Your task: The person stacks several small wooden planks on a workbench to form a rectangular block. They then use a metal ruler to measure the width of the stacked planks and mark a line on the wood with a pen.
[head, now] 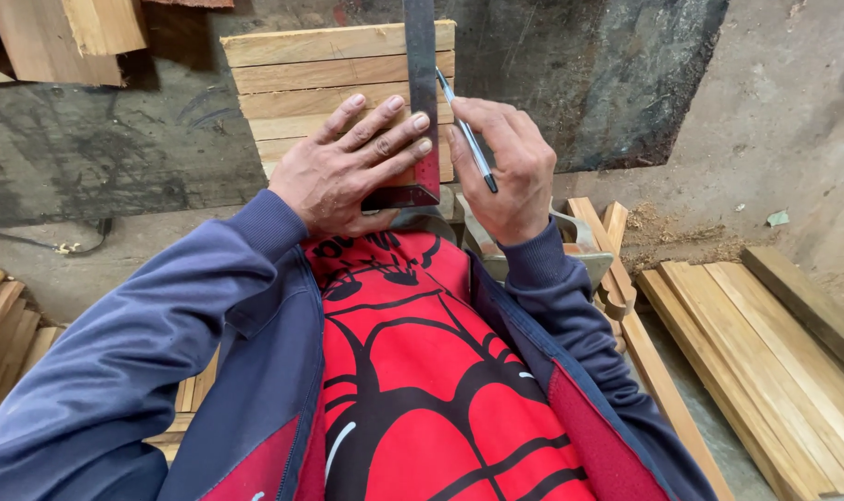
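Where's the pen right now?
In the head view, the pen is in the right hand, just right of the metal square, over the stacked wooden slats.

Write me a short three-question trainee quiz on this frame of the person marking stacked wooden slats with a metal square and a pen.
1. True or false: the left hand lies flat on the dark metal try square with the red stock.
2. Which hand holds the slim pen with the black tip? A) left B) right C) neither
3. What do the square and both hands rest on?

Key
1. True: its fingers press across the blade and stock.
2. B: the right hand grips it, tip close beside the blade's edge.
3. The row of pale wooden slats laid side by side in front of the person.
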